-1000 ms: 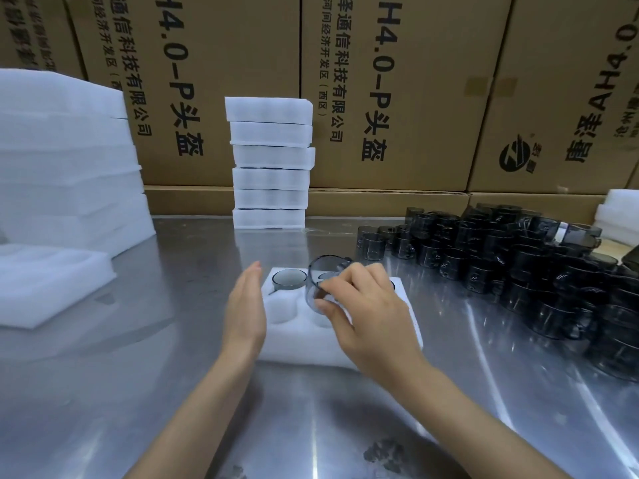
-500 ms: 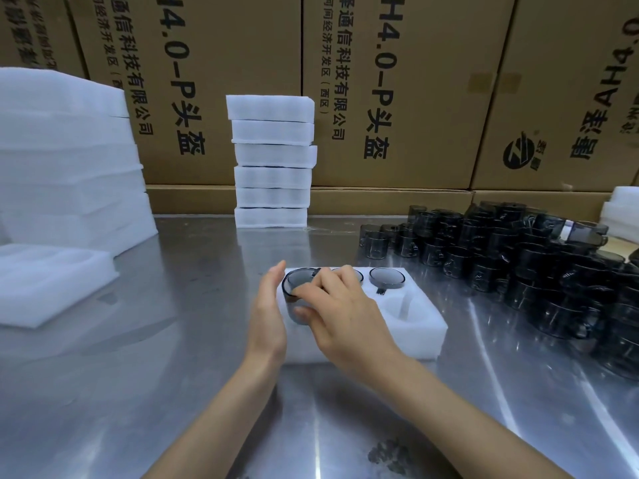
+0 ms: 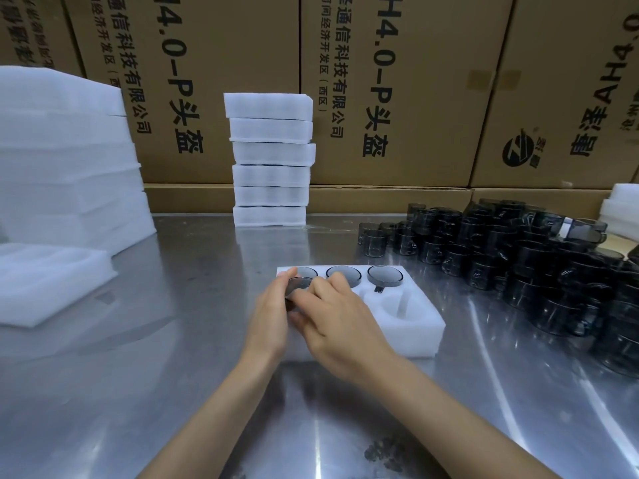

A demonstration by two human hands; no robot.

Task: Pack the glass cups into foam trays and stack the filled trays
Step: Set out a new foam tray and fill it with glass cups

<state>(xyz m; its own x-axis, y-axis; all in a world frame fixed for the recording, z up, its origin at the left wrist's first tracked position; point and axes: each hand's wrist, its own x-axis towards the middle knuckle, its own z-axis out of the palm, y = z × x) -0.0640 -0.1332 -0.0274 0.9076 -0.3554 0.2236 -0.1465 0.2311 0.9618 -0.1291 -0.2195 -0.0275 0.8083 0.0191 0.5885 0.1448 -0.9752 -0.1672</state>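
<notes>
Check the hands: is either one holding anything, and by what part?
The right hand grips a glass cup by its rim and side over the front-left slot of the foam tray. The left hand lies flat against the tray's left side, holding nothing.

1. A white foam tray [image 3: 408, 326] lies on the steel worktop [image 3: 173, 392], with three dark glass cups seated along its far row.
2. The right hand [image 3: 340, 316] grips a fourth cup [image 3: 298, 284] at the near-left pocket, perhaps partly seated.
3. The left hand [image 3: 271, 312] rests against the tray's left side.
4. Loose cups [image 3: 518, 257] crowd the right.
</notes>
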